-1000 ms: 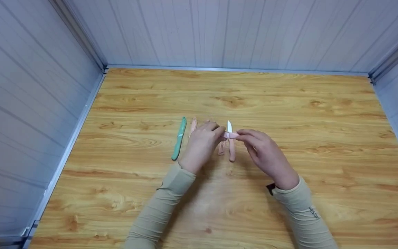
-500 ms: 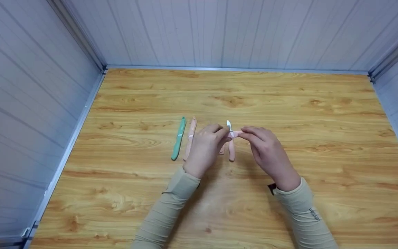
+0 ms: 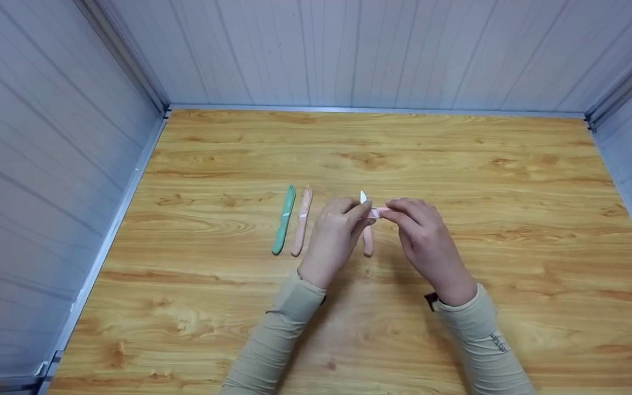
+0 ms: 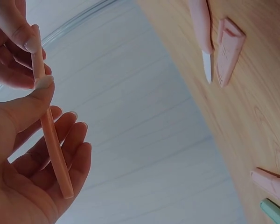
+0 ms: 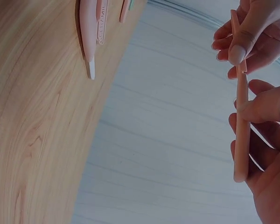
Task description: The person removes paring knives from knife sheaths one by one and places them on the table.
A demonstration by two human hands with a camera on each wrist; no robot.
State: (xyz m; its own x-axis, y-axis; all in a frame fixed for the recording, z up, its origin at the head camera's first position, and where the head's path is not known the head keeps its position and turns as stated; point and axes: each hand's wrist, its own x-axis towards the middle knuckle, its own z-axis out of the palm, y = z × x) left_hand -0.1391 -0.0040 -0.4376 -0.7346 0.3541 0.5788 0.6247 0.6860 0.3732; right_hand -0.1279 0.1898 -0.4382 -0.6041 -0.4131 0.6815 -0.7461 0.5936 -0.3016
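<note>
In the head view my left hand (image 3: 332,236) and right hand (image 3: 423,236) hold a pink knife in its sheath (image 3: 376,213) between them, above the table. The left hand pinches the sheath end with thumb and fingers. In the right wrist view the right hand grips the handle (image 5: 241,135), its thumb along the side. Below lies a pink knife (image 3: 368,244) with its white blade (image 3: 364,196) bare. Its neighbour, a loose pink sheath (image 4: 229,51), shows in the left wrist view; the left hand hides it in the head view.
A green sheathed knife (image 3: 284,219) and a pink sheathed knife (image 3: 302,219) lie side by side, left of the left hand. The wood-grain table (image 3: 491,181) is bounded by pale panel walls (image 3: 327,55) at the back and sides.
My left hand has moved right, closer to the right hand, narrowing the gap between them. The pink sheathed knife on the table is now uncovered and the loose sheath hidden. The right hand has barely moved.
</note>
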